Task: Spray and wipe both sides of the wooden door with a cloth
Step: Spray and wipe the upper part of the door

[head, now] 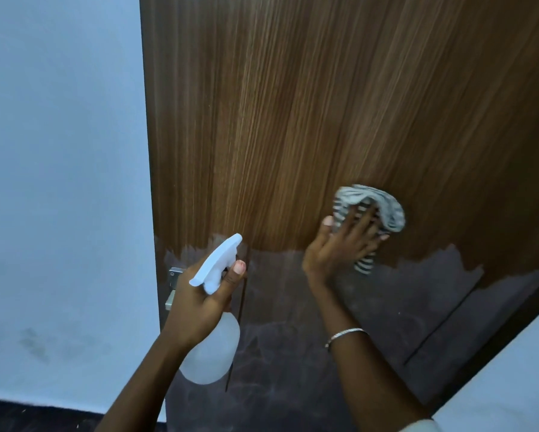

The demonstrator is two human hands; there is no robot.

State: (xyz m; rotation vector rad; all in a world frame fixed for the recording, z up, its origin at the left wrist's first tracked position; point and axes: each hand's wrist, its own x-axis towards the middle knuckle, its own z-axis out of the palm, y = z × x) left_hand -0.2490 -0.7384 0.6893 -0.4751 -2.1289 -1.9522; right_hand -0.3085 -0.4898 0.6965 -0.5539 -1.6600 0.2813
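Nearest the camera, the left hand (pixel 196 307) carries a translucent white plastic spray bottle (pixel 212 357). Its grip is wrapped round the neck, with one fingertip up beside the white trigger head. The nozzle points up and towards the door, probably so another burst can be fired without changing hold. The bottle is off the surface and well to the left of the wiping.

Further out, a thin silver bracelet (pixel 344 335) circles the right wrist. Beyond it, the right hand (pixel 340 244) lies flat with its fingers spread straight over a bunched grey-and-white striped cloth (pixel 383 207), pressing it against the brown wood-grain door (pixel 293 104). This grip pushes rather than pinches. The splayed fingers likely spread pressure over more fabric, and a loose end of cloth hangs below the palm.

The cloth sits around mid-height on the door, just above a ragged boundary. Above that line the panel shows warm, glossy grain. Below it lies a dull grey-brown lower area (pixel 293 338), and whether that is film, dust or worn finish cannot be told.

A metal door handle (pixel 173 277) shows at the door's left edge, partly hidden behind the left hand. Past that edge stands a pale blue painted wall (pixel 59 151).

Judging by this face alone, the wiping looks part-way done, and the door's other side is out of view.
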